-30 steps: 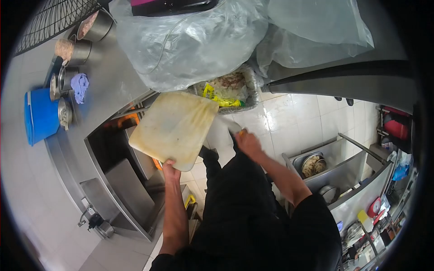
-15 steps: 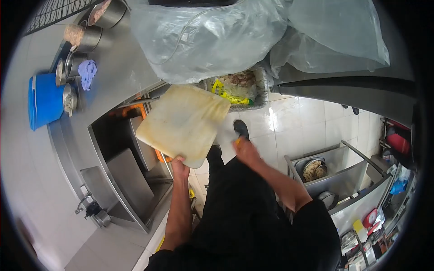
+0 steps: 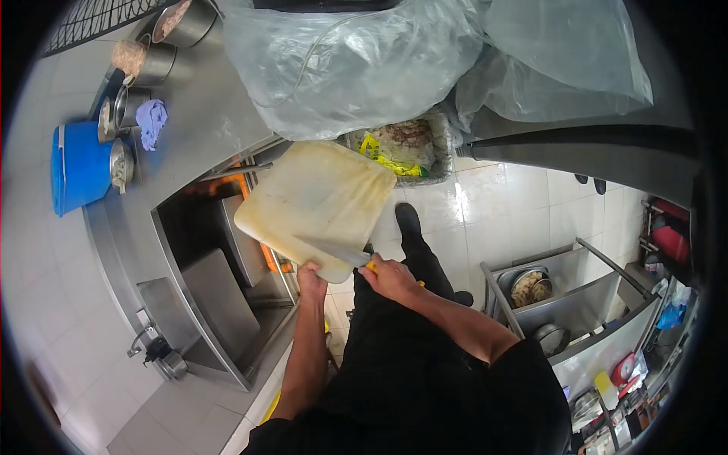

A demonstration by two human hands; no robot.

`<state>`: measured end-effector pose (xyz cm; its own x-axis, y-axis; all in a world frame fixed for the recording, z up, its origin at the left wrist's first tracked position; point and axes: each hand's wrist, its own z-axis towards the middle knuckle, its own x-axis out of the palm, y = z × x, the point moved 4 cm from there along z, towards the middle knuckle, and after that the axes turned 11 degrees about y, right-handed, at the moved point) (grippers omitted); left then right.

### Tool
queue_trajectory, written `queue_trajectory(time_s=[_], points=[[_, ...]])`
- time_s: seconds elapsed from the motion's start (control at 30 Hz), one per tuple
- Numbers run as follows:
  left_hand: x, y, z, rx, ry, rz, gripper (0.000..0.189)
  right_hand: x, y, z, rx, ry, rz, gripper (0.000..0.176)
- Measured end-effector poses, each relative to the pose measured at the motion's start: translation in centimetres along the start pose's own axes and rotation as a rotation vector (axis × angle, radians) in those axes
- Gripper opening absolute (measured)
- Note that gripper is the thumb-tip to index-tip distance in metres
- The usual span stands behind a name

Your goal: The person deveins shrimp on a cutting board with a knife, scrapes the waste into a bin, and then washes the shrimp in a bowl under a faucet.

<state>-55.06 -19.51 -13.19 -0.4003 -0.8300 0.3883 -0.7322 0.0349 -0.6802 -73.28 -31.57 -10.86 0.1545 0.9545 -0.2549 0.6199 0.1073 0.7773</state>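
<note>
My left hand (image 3: 312,280) grips the near edge of a large, yellow-stained white cutting board (image 3: 311,193), held tilted in front of me. In my right hand (image 3: 392,278) is a knife (image 3: 345,252) with a yellow handle, my fingers wrapped around it. Its blade lies across the near right corner of the board, pointing left, and looks slightly blurred. Beyond the board, a lined crate (image 3: 437,155) on the floor holds meat-like pieces and a yellow plastic bag (image 3: 394,161).
Left of me is a steel counter (image 3: 197,129) with metal pots (image 3: 155,64), a purple cloth (image 3: 151,123) and a blue container (image 3: 80,168), beside a sink (image 3: 220,303). Clear plastic sheeting (image 3: 356,68) hangs ahead. A steel rack (image 3: 584,296) with bowls stands at right.
My right hand has moved left to the board, bringing the knife blade onto its near corner. The board has shifted slightly right. My right foot shows further out.
</note>
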Motion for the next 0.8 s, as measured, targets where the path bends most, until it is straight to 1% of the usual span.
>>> queue_trajectory(time_s=[0.03,0.07,0.1,0.13,0.17,0.2,0.23,0.27,0.3,0.33,0.37,0.4,0.43,0.47,0.5,0.53,0.57,0.6,0.63,0.67,0.7,0.73,0.77,0.8], points=[[-0.2,0.3,0.0,-0.013,-0.007,-0.023,0.070,0.8,-1.9,1.5,0.116,-0.027,-0.002,0.049],[-0.4,0.6,0.0,-0.026,-0.014,-0.049,0.072,0.7,-6.1,4.0,0.273,-0.103,-0.075,0.048],[-1.1,1.2,0.5,-0.019,-0.014,-0.053,0.072,0.2,-12.3,7.7,0.416,-0.237,-0.060,0.049],[-2.4,2.0,0.6,0.000,-0.007,-0.041,0.072,-3.1,-14.7,8.5,0.429,-0.381,0.037,0.047],[-3.0,2.2,0.8,0.020,0.006,-0.029,0.072,-4.6,-17.8,9.7,0.432,-0.425,0.004,0.043],[-3.0,1.7,1.2,0.021,0.013,-0.023,0.072,-6.0,-16.3,8.4,0.357,-0.563,-0.040,0.047],[-2.9,1.8,1.2,-0.015,0.036,-0.049,0.072,-4.7,-14.5,7.1,0.384,-0.502,-0.167,0.046],[-2.6,2.3,1.1,-0.047,0.053,-0.087,0.072,-3.1,-12.2,5.9,0.291,-0.438,-0.088,0.044],[-2.2,2.7,0.8,-0.048,0.049,-0.095,0.072,5.1,-14.8,7.0,0.042,-0.654,-0.807,0.046],[-1.9,2.8,0.8,-0.032,0.030,-0.077,0.070,-0.4,-5.0,1.6,0.155,-0.197,-0.018,0.049],[-1.7,2.5,1.0,-0.016,0.014,-0.054,0.067,-0.4,-1.3,-0.1,0.051,-0.082,0.029,0.051],[-2.0,2.4,1.2,-0.016,0.013,-0.047,0.067,1.6,-2.0,0.7,0.021,0.008,-0.019,0.055],[-2.5,2.5,1.0,-0.014,0.030,-0.034,0.068,0.7,-3.0,1.8,0.164,-0.053,-0.023,0.054],[-2.5,2.8,1.1,-0.005,0.053,-0.028,0.068,-0.4,-6.7,4.9,0.334,-0.097,-0.005,0.052],[-2.3,2.8,0.7,-0.001,0.052,-0.032,0.068,-0.1,-14.2,9.7,0.361,-0.296,0.006,0.048],[-2.2,2.9,0.2,-0.022,0.043,-0.052,0.070,-4.0,-15.0,10.0,0.472,-0.382,0.047,0.044],[-2.1,2.5,0.0,-0.041,0.038,-0.066,0.072,-5.7,-16.1,10.4,0.497,-0.441,0.048,0.041],[-2.4,2.0,0.0,-0.039,0.040,-0.056,0.072,-6.5,-14.7,9.2,0.427,-0.458,0.011,0.040],[-2.4,2.2,-0.2,-0.050,0.047,-0.087,0.072,-5.9,-12.9,7.8,0.386,-0.473,-0.046,0.039],[-2.2,2.7,0.1,-0.054,0.057,-0.127,0.072,-3.9,-11.4,6.4,0.323,-0.521,-0.085,0.039],[-2.4,3.1,0.1,-0.049,0.052,-0.135,0.072,-1.5,-10.4,5.0,0.301,-0.401,-0.014,0.041],[-3.0,3.3,0.2,-0.037,0.043,-0.128,0.072,-0.1,-6.9,2.1,0.138,-0.303,-0.062,0.044],[-3.5,3.3,0.3,-0.028,0.036,-0.117,0.072,0.4,-3.4,-0.8,0.128,-0.128,0.013,0.045],[-3.7,3.1,0.4,-0.032,0.032,-0.113,0.072,0.6,-1.2,-2.8,0.052,-0.005,-0.012,0.047]])
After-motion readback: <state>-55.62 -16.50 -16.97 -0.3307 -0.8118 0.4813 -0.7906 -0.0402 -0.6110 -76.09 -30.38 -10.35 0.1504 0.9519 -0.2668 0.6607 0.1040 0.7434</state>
